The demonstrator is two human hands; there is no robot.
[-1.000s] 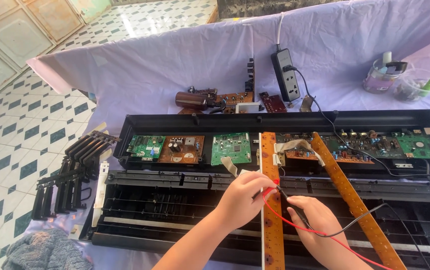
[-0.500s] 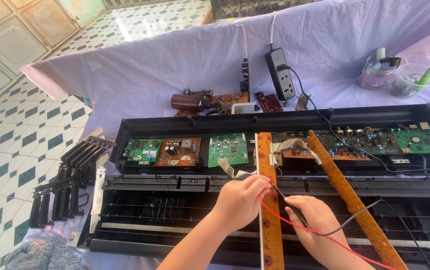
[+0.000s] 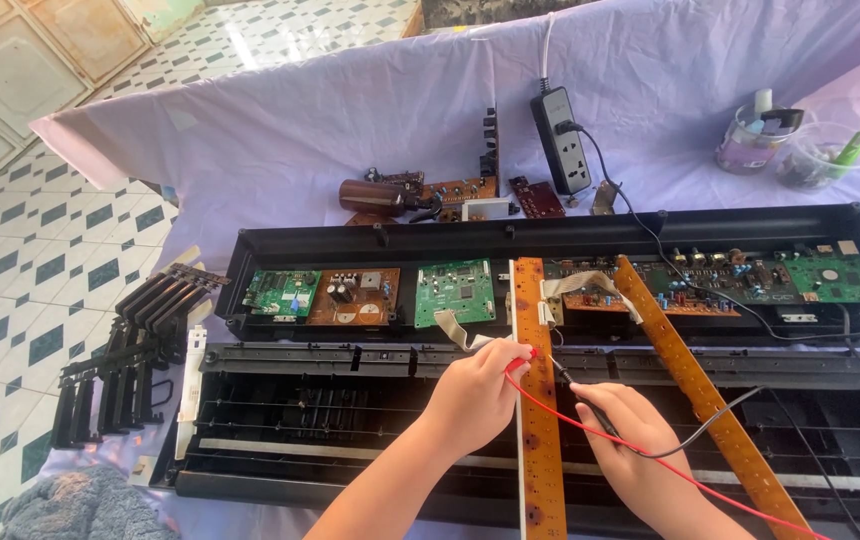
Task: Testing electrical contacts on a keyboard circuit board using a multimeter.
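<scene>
Big case: the black case (image 3: 560, 235) lies open on the purple cloth (image 3: 350, 110).
Long board: the brown strip (image 3: 535, 400) lies across it.
Hands: left hand (image 3: 470, 395) pinches the red probe (image 3: 522, 353); right hand (image 3: 640, 450) grips the black probe (image 3: 575, 385), both on the strip.
Risk: a tip could slip.
In the way: the loose wires (image 3: 710, 420) cross the work.

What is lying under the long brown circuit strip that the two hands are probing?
Under the long brown circuit strip lies the open black keyboard frame with its metal rails. The strip and the left hand cover whatever is directly beneath them.
</scene>
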